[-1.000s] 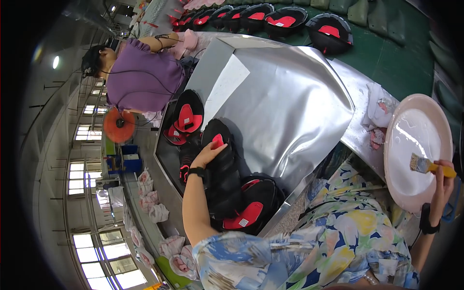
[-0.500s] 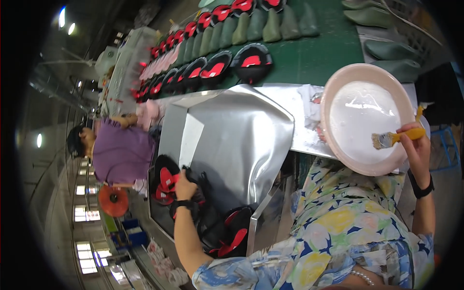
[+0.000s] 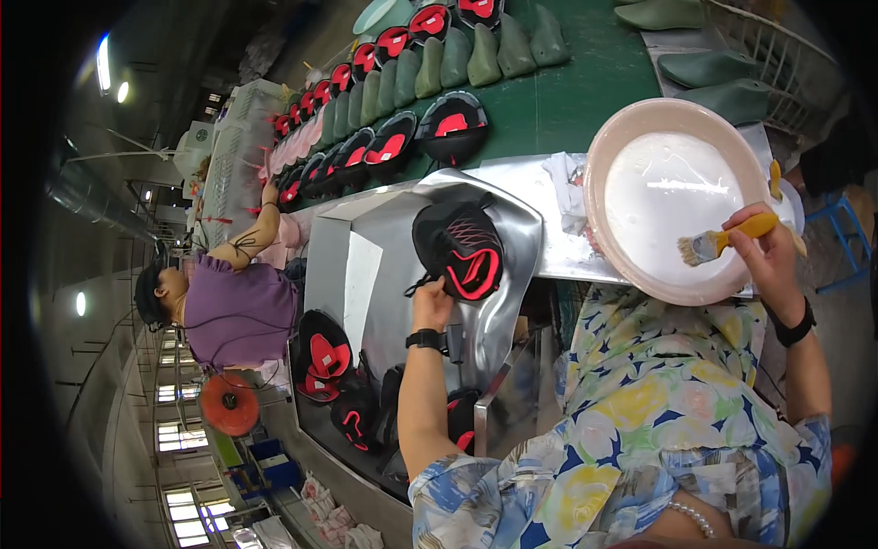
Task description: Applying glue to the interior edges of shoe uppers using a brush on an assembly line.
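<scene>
Between the fingers of my left hand (image 3: 433,306) is the rim of a black shoe upper (image 3: 457,242) with red lining and reddish lacing. It hangs above the metal tray (image 3: 402,242). In my right hand (image 3: 776,261) I grip a yellow-handled paintbrush (image 3: 722,240), its pale bristles over a pink basin (image 3: 599,178) of white liquid (image 3: 672,197). A second yellow handle (image 3: 775,178) sticks up at the basin's right rim. More black and red shoe uppers (image 3: 322,355) lie piled at the tray's near left.
Beyond the tray, a green table (image 3: 585,101) carries rows of black and red uppers (image 3: 453,126) and green shoe lasts (image 3: 485,57). A co-worker in purple (image 3: 240,309) reaches toward the row at left. An orange fan (image 3: 229,403) and a blue stool (image 3: 840,240) stand at the sides.
My left hand has lifted a shoe upper from the pile and carried it rightward and farther over the tray. The brush remains over the basin. The co-worker's arm now extends to the table.
</scene>
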